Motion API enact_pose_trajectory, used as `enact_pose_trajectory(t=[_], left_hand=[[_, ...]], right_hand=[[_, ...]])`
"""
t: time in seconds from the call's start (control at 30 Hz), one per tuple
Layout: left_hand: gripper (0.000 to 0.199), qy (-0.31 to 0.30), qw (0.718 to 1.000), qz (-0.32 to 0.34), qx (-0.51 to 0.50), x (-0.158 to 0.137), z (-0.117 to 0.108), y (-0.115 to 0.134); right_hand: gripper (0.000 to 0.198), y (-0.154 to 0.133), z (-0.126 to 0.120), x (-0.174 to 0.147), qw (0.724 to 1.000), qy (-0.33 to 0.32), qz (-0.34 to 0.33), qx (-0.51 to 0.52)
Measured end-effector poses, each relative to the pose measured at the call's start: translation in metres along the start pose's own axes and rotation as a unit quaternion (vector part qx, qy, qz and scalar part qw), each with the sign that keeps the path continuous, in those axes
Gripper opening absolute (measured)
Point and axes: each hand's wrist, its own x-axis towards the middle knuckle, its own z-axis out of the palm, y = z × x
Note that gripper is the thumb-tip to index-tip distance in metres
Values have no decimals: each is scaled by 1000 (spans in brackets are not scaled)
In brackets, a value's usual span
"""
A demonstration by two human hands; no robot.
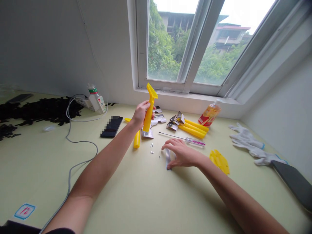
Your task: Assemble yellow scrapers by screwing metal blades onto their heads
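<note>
Pale table (126,195) beneath a window (203,48); left hand (140,114) is wrapped round a yellow handle (148,121), raised nearly upright, likely light, stiff plastic, best held mid-shaft; right hand (182,153) arches, fingers spread, over a silver strip (168,157), probably thin, smooth; touch unclear.

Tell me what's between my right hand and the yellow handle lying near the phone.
In the head view, several small nut-like pieces lie scattered on the table between your right hand and that yellow handle.
</note>
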Motion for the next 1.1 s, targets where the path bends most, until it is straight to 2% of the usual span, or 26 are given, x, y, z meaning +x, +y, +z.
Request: enact_pose_trajectory(t=[0.3, 0.6, 0.8, 0.87, 1.0, 1.1], left_hand=[[13, 1, 1000, 0, -2, 1, -1, -2], [12, 0, 1000, -8, 3, 0, 0, -1], [12, -8, 1000, -3, -2, 0, -1, -1], [12, -11, 1000, 0, -7, 0, -1, -1], [12, -10, 1000, 7, -10, 2, -2, -2], [12, -11, 1000, 8, -11, 3, -4, -3]], right_hand=[[71, -8, 1, 1, 1000, -19, -16, 3], [77, -4, -1, 0, 1000, -26, 8, 13], [75, -7, -2, -1, 999, -30, -8, 23], [66, -5, -4, -2, 999, -25, -3, 32], [34, 4, -6, -2, 998, 22, 54, 20], [26, 10, -3, 1, 994, 54, 90, -12]])
